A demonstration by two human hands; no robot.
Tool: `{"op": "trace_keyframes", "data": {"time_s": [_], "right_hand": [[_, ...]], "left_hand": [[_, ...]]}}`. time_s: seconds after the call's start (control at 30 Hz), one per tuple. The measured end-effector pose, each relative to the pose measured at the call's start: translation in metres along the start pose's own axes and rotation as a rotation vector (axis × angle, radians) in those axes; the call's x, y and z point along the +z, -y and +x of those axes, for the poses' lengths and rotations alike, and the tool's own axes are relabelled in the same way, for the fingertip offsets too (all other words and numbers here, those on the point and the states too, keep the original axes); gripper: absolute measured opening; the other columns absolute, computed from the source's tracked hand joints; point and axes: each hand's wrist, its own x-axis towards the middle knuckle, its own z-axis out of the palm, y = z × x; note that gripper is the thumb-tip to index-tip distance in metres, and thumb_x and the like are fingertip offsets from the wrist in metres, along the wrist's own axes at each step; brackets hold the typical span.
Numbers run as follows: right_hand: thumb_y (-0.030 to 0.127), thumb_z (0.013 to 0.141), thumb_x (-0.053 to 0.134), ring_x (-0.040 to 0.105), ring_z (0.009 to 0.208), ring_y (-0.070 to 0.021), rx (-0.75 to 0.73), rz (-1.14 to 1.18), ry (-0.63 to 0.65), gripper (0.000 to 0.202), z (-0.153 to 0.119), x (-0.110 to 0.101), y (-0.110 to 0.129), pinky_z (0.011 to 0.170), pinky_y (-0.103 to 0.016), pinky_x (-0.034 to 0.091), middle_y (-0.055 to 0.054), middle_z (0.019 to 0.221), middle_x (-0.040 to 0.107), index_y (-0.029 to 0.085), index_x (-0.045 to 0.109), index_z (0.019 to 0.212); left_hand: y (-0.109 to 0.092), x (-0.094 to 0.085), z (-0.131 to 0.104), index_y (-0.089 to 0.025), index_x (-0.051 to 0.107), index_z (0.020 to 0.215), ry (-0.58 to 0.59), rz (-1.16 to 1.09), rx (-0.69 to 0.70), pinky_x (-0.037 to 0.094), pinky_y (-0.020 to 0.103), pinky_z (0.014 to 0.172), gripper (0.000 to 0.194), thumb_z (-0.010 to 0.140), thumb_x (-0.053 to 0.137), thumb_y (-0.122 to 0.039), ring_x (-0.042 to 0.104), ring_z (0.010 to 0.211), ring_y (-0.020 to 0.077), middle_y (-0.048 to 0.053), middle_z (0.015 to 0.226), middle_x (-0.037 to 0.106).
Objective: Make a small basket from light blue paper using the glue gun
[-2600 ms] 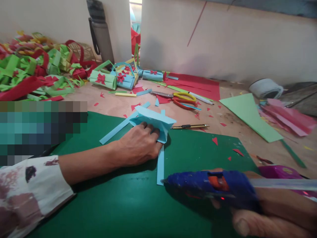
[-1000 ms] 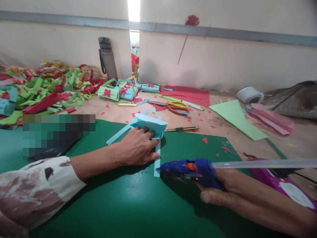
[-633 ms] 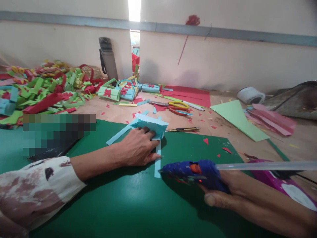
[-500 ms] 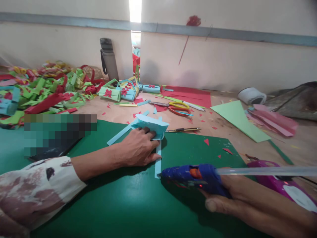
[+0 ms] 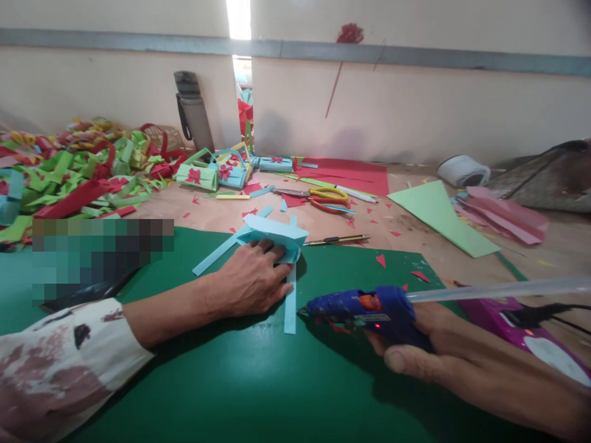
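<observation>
My left hand (image 5: 253,278) lies over a folded light blue paper piece (image 5: 277,234), its fingers curled into it and partly hidden. From beneath that hand a light blue paper strip (image 5: 290,314) runs toward me on the green mat, thumb against it. My right hand (image 5: 429,347) is wrapped round a blue hot glue gun (image 5: 364,311), with a clear glue stick (image 5: 498,289) sticking out of its back. The nozzle points left, just right of the strip and apart from it. Another blue strip (image 5: 215,253) lies slanted to the left of the folded piece.
Beyond the green mat (image 5: 207,381) lie a utility knife (image 5: 337,240), scissors (image 5: 323,195) and small finished paper bags (image 5: 196,176). Coloured paper pieces (image 5: 83,166) are heaped at left near a bottle (image 5: 196,114). A magenta power strip (image 5: 498,323) stands behind my right forearm.
The glue gun's nozzle has come away from the strip's near end, a little up and to the right. My left hand stays on the folded paper. The whole view has shifted slightly.
</observation>
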Motion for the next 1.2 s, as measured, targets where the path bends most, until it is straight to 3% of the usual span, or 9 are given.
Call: {"op": "trace_keyframes", "data": {"time_s": [0.4,0.63,0.9,1.2], "right_hand": [[0.055,0.084,0.037,0.056,0.085,-0.0244,-0.042,0.037,0.009,0.042,0.005,-0.003,0.009,0.073,-0.035,0.044,-0.006,0.092,0.060,0.018,0.056,0.093],[0.055,0.085,0.037,0.056,0.085,-0.0236,-0.047,0.036,0.029,0.041,0.003,0.000,0.008,0.074,-0.035,0.045,-0.005,0.091,0.059,0.020,0.056,0.094],[0.056,0.082,0.040,0.058,0.082,-0.0235,-0.067,0.025,-0.045,0.041,0.003,-0.001,0.012,0.070,-0.032,0.048,-0.004,0.088,0.063,0.020,0.059,0.087],[0.057,0.081,0.042,0.059,0.085,-0.0241,-0.061,0.043,-0.047,0.041,0.006,0.002,0.007,0.071,-0.031,0.048,-0.004,0.091,0.063,0.022,0.061,0.092]], "left_hand": [[0.001,0.004,-0.001,-0.017,0.060,0.108,-0.011,0.025,0.016,0.047,0.045,0.073,0.033,0.092,0.035,-0.032,0.052,0.095,0.0310,0.013,0.102,0.059],[0.001,0.005,0.000,-0.017,0.059,0.110,-0.022,0.025,0.014,0.047,0.044,0.074,0.033,0.092,0.035,-0.032,0.052,0.095,0.0306,0.014,0.103,0.058],[0.002,0.004,0.000,-0.017,0.058,0.111,-0.015,0.012,0.013,0.047,0.045,0.074,0.033,0.091,0.036,-0.032,0.051,0.095,0.0307,0.014,0.102,0.058],[0.001,0.005,-0.001,-0.016,0.059,0.110,-0.031,0.007,0.018,0.047,0.044,0.073,0.034,0.092,0.036,-0.032,0.051,0.095,0.0310,0.014,0.102,0.058]]}}
